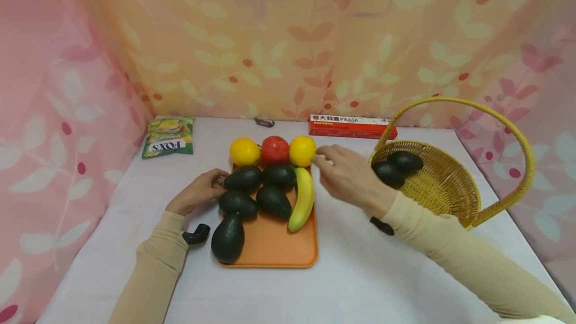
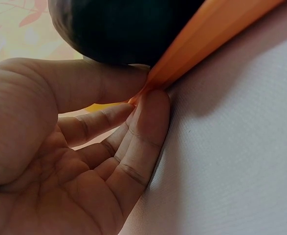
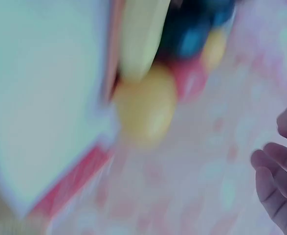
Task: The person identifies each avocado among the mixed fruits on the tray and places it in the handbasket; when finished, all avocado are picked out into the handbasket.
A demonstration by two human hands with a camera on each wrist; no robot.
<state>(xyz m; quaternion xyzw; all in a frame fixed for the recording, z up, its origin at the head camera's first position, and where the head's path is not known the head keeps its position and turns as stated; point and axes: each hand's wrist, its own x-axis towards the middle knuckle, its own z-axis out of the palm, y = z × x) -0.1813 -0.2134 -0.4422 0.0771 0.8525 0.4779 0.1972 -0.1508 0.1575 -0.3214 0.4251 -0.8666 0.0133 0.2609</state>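
Observation:
My left hand (image 1: 200, 191) is at the left side of an orange tray (image 1: 288, 249), pinching its rim between thumb and fingers, as the left wrist view shows. Several dark green avocados (image 1: 243, 178) lie on the tray, one just above the pinched rim (image 2: 197, 41). A banana (image 1: 303, 199) lies along the tray's right side. Across the far end sit a yellow fruit (image 1: 245, 151), a red fruit (image 1: 275, 150) and another yellow fruit (image 1: 302, 151). My right hand (image 1: 348, 174) hovers right of that second yellow fruit, its fingers loosely bent and holding nothing.
A yellow wicker basket (image 1: 463, 176) with a tall handle stands at the right, with two avocados (image 1: 396, 168) in it. A red pasta box (image 1: 353, 126) lies at the back, and a green Fox's packet (image 1: 168, 136) at the back left. Patterned cloth walls surround the table.

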